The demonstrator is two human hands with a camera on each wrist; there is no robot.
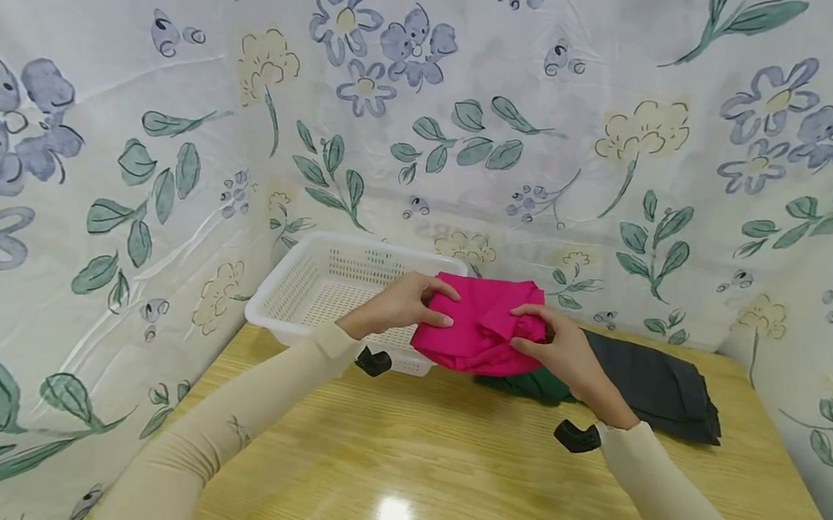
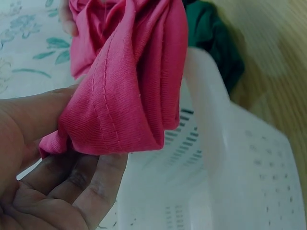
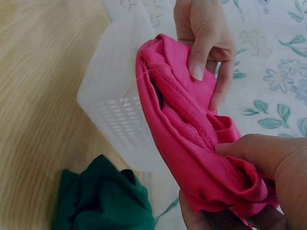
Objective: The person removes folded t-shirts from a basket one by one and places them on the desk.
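Note:
A bright pink folded cloth garment (image 1: 482, 321) is held up between both hands, near the right end of a white plastic basket (image 1: 282, 327). My left hand (image 1: 406, 303) pinches its left side, thumb on the near face and fingers beneath, as the left wrist view shows. On the opposite side my right hand (image 1: 562, 349) grips the cloth the same way, thumb on top. Stitched seams and several folded layers (image 2: 110, 96) show along the garment's lower edge. A loose thread hangs from the pink cloth (image 3: 177, 120) in the right wrist view.
Below the pink cloth lies a dark green cloth (image 1: 536, 386) on the wooden table (image 1: 398, 451). To its right is a folded dark grey cloth (image 1: 653, 387). The basket stands at the back left, against a floral curtain (image 1: 425, 169) that encloses the table.

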